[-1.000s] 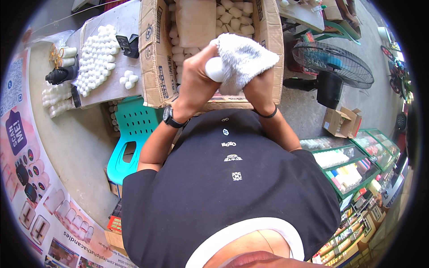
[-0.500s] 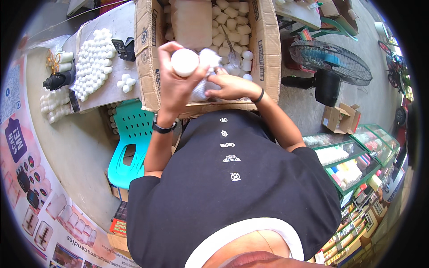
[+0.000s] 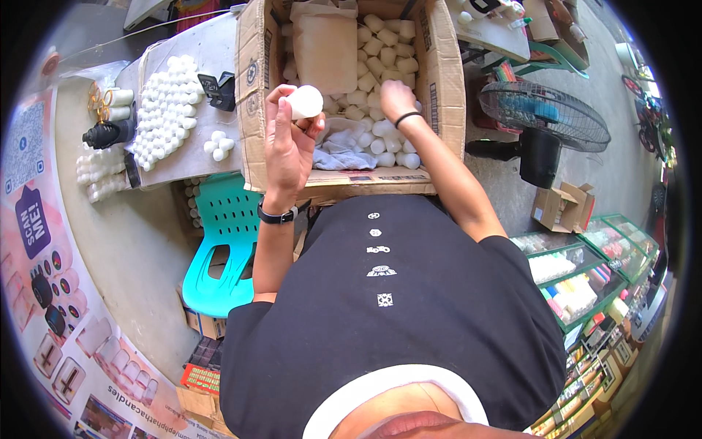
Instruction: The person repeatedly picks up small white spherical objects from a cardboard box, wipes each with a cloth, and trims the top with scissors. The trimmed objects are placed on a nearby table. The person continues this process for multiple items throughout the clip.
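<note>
My left hand (image 3: 289,146) holds a white round candle (image 3: 304,102) up over the near left corner of a big open cardboard box (image 3: 252,80). My right hand (image 3: 395,95) reaches down into the box among many loose white candles (image 3: 384,47); whether its fingers grip one I cannot tell. A crumpled white cloth (image 3: 344,143) lies inside the box by its near wall, between my two hands. A brown paper sheet (image 3: 325,47) lies over the candles at the box's far left.
Left of the box a table (image 3: 183,168) carries a packed group of white candles (image 3: 167,113), a black tool (image 3: 106,135) and tape rolls. A teal plastic chair (image 3: 219,249) stands below it. A black fan (image 3: 545,121) and small cartons stand at the right.
The cloth I held around the candle now lies in the box. My left hand has lifted the candle clear, and my right hand has moved deeper into the box.
</note>
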The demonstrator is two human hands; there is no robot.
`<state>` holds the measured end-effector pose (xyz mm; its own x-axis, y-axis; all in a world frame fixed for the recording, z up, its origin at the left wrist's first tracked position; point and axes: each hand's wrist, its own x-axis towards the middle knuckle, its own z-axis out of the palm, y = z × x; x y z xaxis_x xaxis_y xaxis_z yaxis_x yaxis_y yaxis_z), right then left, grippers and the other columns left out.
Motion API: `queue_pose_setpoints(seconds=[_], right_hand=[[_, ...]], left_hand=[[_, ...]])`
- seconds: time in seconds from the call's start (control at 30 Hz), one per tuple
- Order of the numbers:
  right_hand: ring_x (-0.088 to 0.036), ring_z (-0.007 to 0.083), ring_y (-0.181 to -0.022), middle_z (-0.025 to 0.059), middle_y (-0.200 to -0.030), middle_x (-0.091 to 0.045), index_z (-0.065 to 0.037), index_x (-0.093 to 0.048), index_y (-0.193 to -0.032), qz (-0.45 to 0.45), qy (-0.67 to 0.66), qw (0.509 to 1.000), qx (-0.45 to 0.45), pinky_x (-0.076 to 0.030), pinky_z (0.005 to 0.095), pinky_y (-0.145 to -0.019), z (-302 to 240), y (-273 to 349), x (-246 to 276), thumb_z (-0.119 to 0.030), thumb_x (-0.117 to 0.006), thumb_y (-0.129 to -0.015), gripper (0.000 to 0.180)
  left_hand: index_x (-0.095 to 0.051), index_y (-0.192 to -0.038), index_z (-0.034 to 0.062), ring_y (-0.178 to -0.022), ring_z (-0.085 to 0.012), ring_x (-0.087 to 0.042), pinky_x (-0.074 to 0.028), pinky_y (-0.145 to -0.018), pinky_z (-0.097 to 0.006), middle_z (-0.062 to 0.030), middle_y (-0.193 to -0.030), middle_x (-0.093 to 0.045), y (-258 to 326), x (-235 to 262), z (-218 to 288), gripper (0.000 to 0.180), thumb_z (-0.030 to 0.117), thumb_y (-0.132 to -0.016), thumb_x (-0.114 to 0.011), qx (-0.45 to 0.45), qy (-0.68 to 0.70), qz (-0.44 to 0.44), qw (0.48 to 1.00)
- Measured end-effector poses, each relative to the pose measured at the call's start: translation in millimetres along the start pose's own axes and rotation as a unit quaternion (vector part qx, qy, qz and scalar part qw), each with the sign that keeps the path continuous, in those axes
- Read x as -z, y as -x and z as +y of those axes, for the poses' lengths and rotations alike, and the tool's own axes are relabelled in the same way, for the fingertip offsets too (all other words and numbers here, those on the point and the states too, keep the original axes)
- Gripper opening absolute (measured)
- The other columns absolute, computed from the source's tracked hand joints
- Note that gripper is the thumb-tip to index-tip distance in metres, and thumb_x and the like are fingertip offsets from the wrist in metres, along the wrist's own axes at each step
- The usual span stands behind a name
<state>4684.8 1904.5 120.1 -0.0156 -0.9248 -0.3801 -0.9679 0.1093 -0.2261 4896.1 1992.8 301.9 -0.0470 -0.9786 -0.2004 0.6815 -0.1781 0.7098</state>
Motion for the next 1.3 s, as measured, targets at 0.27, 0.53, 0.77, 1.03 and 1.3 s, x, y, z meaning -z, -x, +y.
queue_pose_setpoints(seconds=[0.27, 0.53, 0.77, 1.03, 1.3], right_hand=[[-0.056, 0.0099, -0.071, 0.0035, -0.079, -0.061, -0.001, -0.058, -0.105, -0.123, -0.470, 0.859, 0.162, -0.046, 0.0248, -0.063, -19.1, 96.0, 124.6, -0.018, -0.063, -0.091, 0.022], [-0.049, 0.0013, -0.052, 0.0042, -0.084, -0.069, -0.003, -0.055, -0.097, -0.259, -0.597, 0.744, 0.152, -0.041, 0.0165, -0.046, -41.4, 161.5, 181.2, -0.026, -0.059, -0.096, 0.023], [-0.051, 0.0045, -0.045, 0.0055, -0.078, -0.067, -0.003, -0.053, -0.092, -0.304, -0.611, 0.721, 0.117, -0.040, 0.0184, -0.040, -53.4, 179.5, 192.6, -0.026, -0.057, -0.097, 0.024], [-0.052, 0.0050, -0.045, 0.0059, -0.076, -0.067, -0.003, -0.052, -0.092, -0.334, -0.609, 0.711, 0.109, -0.040, 0.0176, -0.040, -53.5, 182.0, 191.1, -0.026, -0.057, -0.097, 0.024], [-0.053, 0.0049, -0.046, 0.0058, -0.075, -0.067, -0.003, -0.053, -0.091, -0.337, -0.600, 0.718, 0.107, -0.041, 0.0177, -0.040, -53.0, 185.1, 194.7, -0.026, -0.057, -0.096, 0.024]], left_hand=[[-0.051, -0.114, 0.0124, -0.075, -0.0139, -0.053, -0.047, -0.068, -0.025, -0.0119, -0.106, -0.060, -10.2, 22.6, 4.2, 0.024, 0.032, -0.100, -0.050, 0.001, 0.032, 0.077, 0.996], [-0.049, -0.119, 0.0092, -0.070, -0.0125, -0.050, -0.045, -0.066, -0.026, -0.0162, -0.108, -0.059, -33.8, -3.8, 16.3, 0.027, 0.026, -0.098, -0.048, 0.010, 0.069, 0.018, 0.997], [-0.049, -0.119, 0.0087, -0.074, -0.0132, -0.054, -0.048, -0.068, -0.023, -0.0147, -0.108, -0.059, -35.5, -13.8, 17.1, 0.027, 0.026, -0.098, -0.045, 0.011, 0.059, -0.010, 0.998], [-0.049, -0.118, 0.0100, -0.080, -0.0112, -0.056, -0.047, -0.068, -0.021, -0.0118, -0.108, -0.059, -31.7, -15.6, 17.6, 0.026, 0.026, -0.098, -0.045, -0.015, 0.010, -0.027, 0.999], [-0.049, -0.119, 0.0097, -0.086, -0.0071, -0.054, -0.043, -0.069, -0.021, -0.0040, -0.100, -0.059, -26.9, -17.9, 24.3, 0.025, 0.023, -0.098, -0.046, -0.042, -0.077, -0.037, 0.995]])
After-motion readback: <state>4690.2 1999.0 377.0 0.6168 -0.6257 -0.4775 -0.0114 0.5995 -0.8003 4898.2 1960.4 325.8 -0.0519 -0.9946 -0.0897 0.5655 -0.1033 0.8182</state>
